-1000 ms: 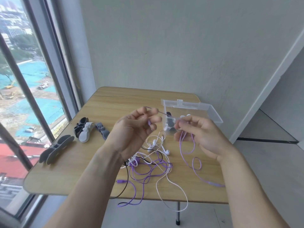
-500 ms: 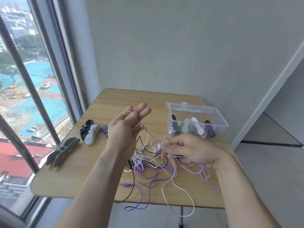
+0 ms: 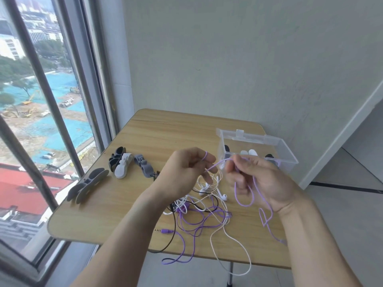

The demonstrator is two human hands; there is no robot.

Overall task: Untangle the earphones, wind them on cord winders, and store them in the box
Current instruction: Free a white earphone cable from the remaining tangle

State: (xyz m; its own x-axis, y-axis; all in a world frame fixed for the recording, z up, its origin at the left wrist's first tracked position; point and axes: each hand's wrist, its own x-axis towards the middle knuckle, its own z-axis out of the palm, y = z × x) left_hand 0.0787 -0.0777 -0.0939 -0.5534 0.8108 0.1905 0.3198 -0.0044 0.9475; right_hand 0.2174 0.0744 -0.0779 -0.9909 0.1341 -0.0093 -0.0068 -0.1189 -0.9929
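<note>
A tangle of purple, white and black earphone cords [image 3: 199, 212] lies on the wooden table [image 3: 165, 133], with loops hanging over the near edge. My left hand [image 3: 184, 172] is raised above the tangle with the purple cord [image 3: 244, 195] looped round a fingertip. My right hand [image 3: 255, 179] pinches the same purple cord a short way to the right, a loop dangling below it. Grey, black and white cord winders [image 3: 122, 164] lie at the left. The clear plastic box [image 3: 286, 154] stands at the right with wound winders inside.
A large dark grey winder [image 3: 87, 186] lies near the table's left edge by the window. A purple jack plug [image 3: 165, 231] lies near the front edge. The wall runs behind the table; the floor drops away at the right.
My right hand has risen from the tangle up beside my left hand, drawing the purple cord with it. My left hand's fingers have curled with the cord looped on a fingertip.
</note>
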